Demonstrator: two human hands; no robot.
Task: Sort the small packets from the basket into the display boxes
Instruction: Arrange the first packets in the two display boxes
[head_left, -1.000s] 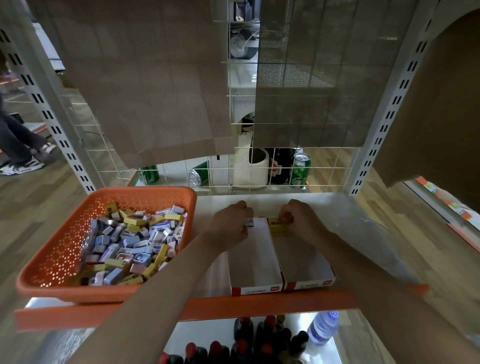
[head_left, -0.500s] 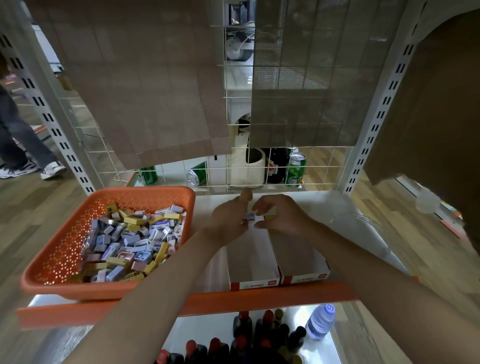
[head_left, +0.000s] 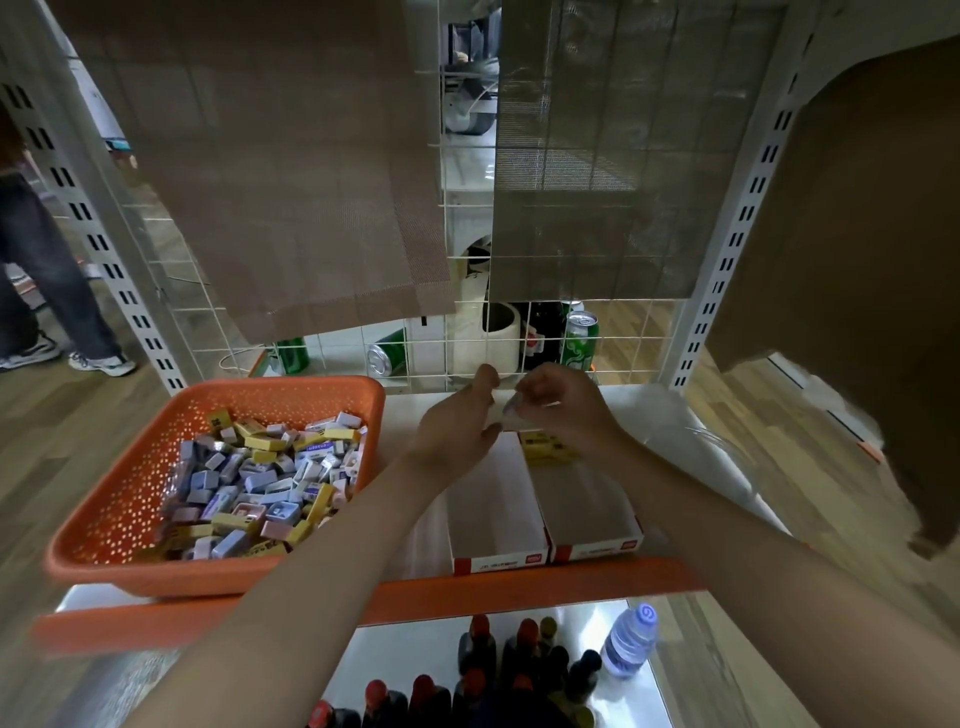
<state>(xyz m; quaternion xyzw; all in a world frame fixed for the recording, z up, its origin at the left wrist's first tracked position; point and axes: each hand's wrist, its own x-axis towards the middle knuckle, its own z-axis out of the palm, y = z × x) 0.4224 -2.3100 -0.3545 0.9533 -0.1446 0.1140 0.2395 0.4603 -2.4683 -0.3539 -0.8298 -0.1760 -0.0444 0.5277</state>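
An orange basket (head_left: 119, 499) on the left of the shelf holds several small packets (head_left: 260, 483), yellow, grey-blue and pink. Two white display boxes with red fronts stand side by side: the left box (head_left: 493, 519) shows no packets, while the right box (head_left: 589, 504) has yellow packets (head_left: 545, 448) at its far end. Both hands hover over the far ends of the boxes. My right hand (head_left: 563, 410) pinches a small pale packet (head_left: 510, 408). My left hand (head_left: 457, 423) sits beside it with relaxed fingers, holding nothing that I can see.
A wire grid (head_left: 519, 343) backs the shelf, with green cans (head_left: 579, 340) and a white cup (head_left: 493, 332) behind it. Brown mats hang above. Clear plastic sheet (head_left: 691, 441) lies at the right. Bottles (head_left: 483, 670) and a water bottle (head_left: 631, 647) stand below. A person's legs (head_left: 47, 280) are far left.
Both hands rose from the far ends of the boxes and came together. Yellow packets stay in the right box. The small pale packet went from my left fingers to my right.
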